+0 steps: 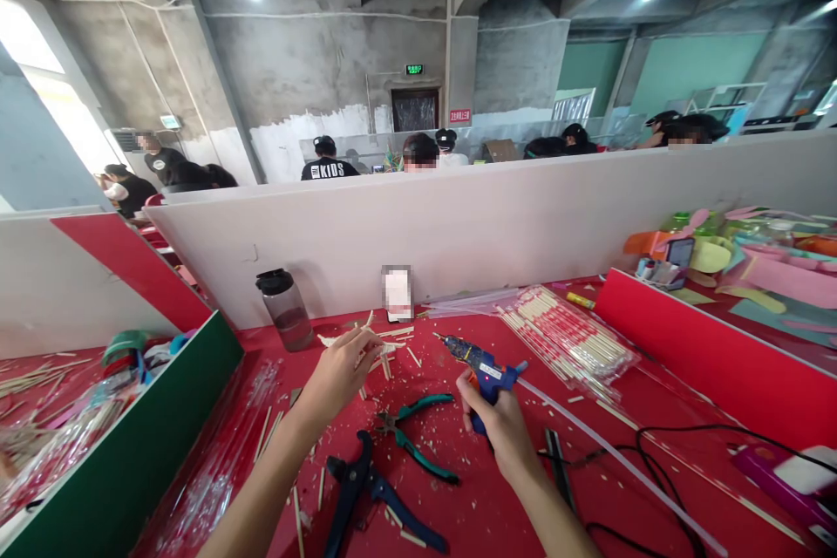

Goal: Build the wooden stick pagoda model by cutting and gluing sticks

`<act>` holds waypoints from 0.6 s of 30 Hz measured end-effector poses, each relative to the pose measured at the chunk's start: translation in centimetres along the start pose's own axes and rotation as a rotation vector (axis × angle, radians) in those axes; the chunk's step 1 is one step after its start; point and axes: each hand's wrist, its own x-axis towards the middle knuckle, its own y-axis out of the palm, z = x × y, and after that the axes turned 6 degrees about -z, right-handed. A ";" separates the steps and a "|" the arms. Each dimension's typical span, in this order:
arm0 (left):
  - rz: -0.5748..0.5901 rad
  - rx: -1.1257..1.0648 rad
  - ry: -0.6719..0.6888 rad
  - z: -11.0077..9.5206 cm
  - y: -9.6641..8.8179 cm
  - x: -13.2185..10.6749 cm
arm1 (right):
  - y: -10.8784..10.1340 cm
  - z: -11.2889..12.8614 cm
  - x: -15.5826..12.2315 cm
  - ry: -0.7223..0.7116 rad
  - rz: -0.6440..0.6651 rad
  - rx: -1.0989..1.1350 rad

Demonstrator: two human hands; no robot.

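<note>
My right hand point(495, 418) is wrapped round the handle of a blue hot glue gun point(485, 370), its nozzle pointing up and left. A long clear glue stick point(608, 449) trails from the gun's back. My left hand point(346, 362) is closed on a small model made of wooden sticks point(385, 349), which my fingers partly hide. Below the model lie open pliers with green handles point(418, 436). Nearer to me rests a dark cutter tool point(357, 488) with its handles apart. Wood scraps are scattered around both tools.
Bundled wooden sticks point(568, 331) in plastic lie at the right. A water bottle point(285, 309) and a phone point(398, 292) stand by the white partition point(366, 227). Black cable point(654, 462) loops at the right. A green divider point(131, 445) borders the left; people sit beyond the partition.
</note>
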 end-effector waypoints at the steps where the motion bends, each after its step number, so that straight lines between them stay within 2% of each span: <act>1: 0.008 -0.006 0.004 0.0 0.0 0.1 | 0.3 0.2 0.2 -0.002 -0.017 0.028; 6: 0.015 -0.007 -0.017 0.2 0.5 0.2 | 2.8 1.7 2.4 -0.004 -0.029 0.015; 9: 0.016 -0.004 -0.035 0.1 1.0 0.2 | 5.0 2.2 4.2 0.020 0.054 0.030; 13: 0.009 -0.019 -0.025 -0.1 1.6 -0.2 | 7.3 1.2 6.0 -0.002 0.132 0.018; 18: -0.034 0.133 0.118 0.6 2.5 -0.9 | 7.9 -0.2 6.4 -0.003 0.178 -0.026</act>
